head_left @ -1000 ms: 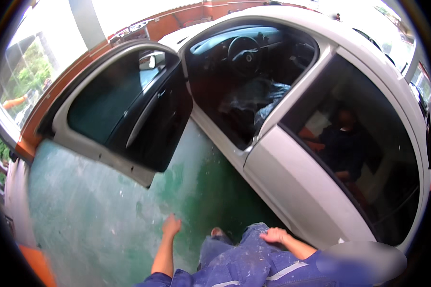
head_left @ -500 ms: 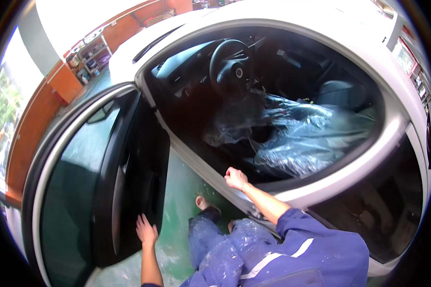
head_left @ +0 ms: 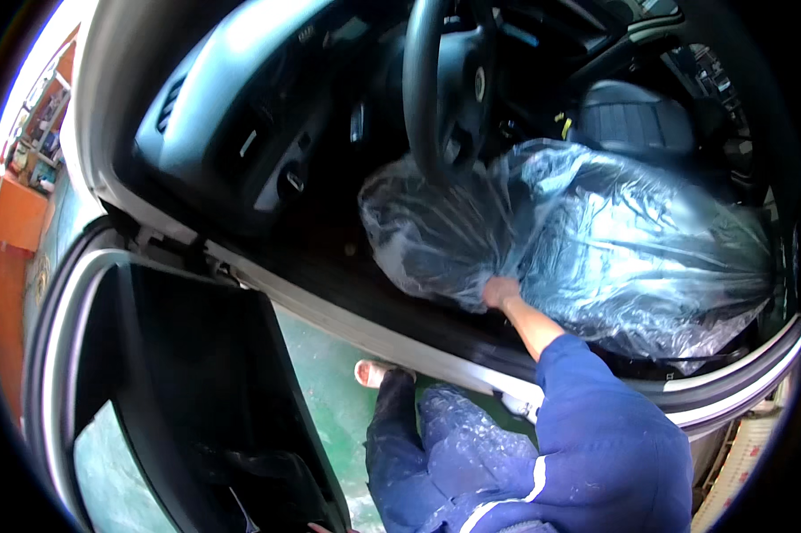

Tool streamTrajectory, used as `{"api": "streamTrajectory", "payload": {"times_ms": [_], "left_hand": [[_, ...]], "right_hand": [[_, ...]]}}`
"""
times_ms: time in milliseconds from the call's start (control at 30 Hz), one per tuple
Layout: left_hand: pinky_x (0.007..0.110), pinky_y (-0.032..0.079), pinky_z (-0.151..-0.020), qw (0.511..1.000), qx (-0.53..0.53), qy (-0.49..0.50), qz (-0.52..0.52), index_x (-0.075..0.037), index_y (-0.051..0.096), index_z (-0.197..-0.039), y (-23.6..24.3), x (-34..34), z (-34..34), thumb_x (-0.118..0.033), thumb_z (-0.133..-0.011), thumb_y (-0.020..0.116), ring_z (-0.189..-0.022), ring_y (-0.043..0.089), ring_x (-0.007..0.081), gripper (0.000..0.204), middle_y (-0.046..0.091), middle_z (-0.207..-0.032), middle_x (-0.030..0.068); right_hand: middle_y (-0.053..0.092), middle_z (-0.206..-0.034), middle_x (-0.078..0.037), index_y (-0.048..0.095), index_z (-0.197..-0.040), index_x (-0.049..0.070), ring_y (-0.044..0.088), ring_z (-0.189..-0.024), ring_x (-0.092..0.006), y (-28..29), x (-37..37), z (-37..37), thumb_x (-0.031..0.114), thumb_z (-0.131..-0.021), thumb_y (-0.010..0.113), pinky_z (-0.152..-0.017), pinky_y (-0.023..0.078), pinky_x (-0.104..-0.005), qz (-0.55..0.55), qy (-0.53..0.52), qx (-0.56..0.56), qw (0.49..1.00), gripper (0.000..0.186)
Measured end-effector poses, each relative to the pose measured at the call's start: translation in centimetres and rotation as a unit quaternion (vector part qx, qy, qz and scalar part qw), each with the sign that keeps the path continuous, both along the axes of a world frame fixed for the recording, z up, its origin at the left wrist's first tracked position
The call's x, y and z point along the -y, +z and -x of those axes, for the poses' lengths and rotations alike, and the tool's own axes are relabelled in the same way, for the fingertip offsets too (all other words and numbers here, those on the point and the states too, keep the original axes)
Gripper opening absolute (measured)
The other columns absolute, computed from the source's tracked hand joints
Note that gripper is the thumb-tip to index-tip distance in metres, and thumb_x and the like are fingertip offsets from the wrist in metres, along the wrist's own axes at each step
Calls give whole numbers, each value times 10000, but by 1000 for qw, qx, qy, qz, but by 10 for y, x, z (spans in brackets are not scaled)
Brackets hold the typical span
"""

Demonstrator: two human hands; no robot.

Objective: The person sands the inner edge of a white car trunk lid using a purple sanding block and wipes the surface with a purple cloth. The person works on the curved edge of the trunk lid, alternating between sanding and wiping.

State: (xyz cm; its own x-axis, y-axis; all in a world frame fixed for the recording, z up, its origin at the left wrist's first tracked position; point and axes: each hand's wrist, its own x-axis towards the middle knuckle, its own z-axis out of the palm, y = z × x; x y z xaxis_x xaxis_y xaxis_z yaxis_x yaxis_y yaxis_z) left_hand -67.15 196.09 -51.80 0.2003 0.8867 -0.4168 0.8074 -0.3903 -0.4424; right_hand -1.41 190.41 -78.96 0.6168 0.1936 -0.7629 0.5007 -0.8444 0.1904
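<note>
A clear plastic seat cover (head_left: 649,249) drapes the driver's seat, crinkled and shiny, and spreads toward the steering wheel (head_left: 423,98). My right hand (head_left: 500,291) reaches in through the open doorway, its fingers closed on the film where it gathers into folds. Only a sliver of my left hand (head_left: 319,529) shows at the lower edge, by the end of the open car door (head_left: 232,373); how its fingers are set is hidden.
The door sill (head_left: 356,333) runs between me and the cabin. Beyond the driver's side is a dark passenger seat (head_left: 636,115). The dashboard (head_left: 196,89) lies at upper left. My sandalled foot (head_left: 371,372) stands on green floor (head_left: 316,355). Shelves (head_left: 41,142) stand far left.
I have leaned into the cabin. My right hand moved from the door opening's edge onto the plastic and closed on it. The left hand has dropped almost out of view.
</note>
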Motion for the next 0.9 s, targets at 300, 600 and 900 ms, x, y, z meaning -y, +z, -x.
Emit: {"api": "streamTrajectory", "payload": {"times_ms": [300,600,900], "left_hand": [[394,544,-868,969,22,-108,-222,-249,627,-1374,12,7,-6,-185,-1106,463,-1056,665,264,320,662,-1250,71],[496,503,-876,843,512,164,2,-56,674,-1162,-107,-8,-74,-251,-854,693,-1016,649,389,365,689,-1087,186],[512,503,-962,661,654,243,276,-62,503,-1374,-287,-145,-382,-473,-956,662,-1102,620,446,608,630,-1216,279]], "right_hand": [[697,-1162,-137,676,-1126,23,628,-1103,-326,73,-36,14,197,-745,652,-985,451,-488,-178,99,247,947,419],[684,-1333,-217,751,-1230,132,648,-1258,-399,162,-46,10,201,-909,559,-1081,514,-477,-182,38,7,983,380],[539,-1505,-218,537,-1474,118,588,-1301,-429,89,-67,-135,200,-957,576,-1072,508,-488,-271,139,126,944,524]]}}
